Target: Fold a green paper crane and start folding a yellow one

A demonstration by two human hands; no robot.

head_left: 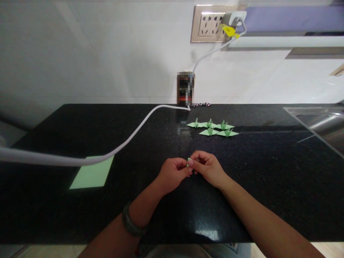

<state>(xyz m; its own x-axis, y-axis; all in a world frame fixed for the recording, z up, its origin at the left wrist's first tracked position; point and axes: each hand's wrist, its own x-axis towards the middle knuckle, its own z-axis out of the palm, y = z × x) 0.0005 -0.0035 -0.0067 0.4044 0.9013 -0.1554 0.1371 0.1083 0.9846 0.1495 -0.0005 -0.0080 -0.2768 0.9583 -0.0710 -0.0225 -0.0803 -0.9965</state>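
Note:
A small piece of folded green paper (189, 162) is pinched between my two hands above the dark countertop (150, 143). My left hand (174, 172) grips it from the left, thumb and fingers closed. From the other side my right hand (208, 166) presses it between thumb and fingers. Most of the paper is hidden by the fingers, so its folded shape cannot be made out. Beyond my hands stand several green origami cranes (210, 132), set in two rows with their wings spread. Further left lies a stack or sheet of flat green paper (92, 173).
A white cable (134, 134) crosses above the green sheet to a phone-like device (185, 87), blurred out, leaning on the wall. A charger (236, 17) sits in the wall socket (205, 27). A beaded strand (202, 105) lies by the wall. At right is a metal sink (322, 120).

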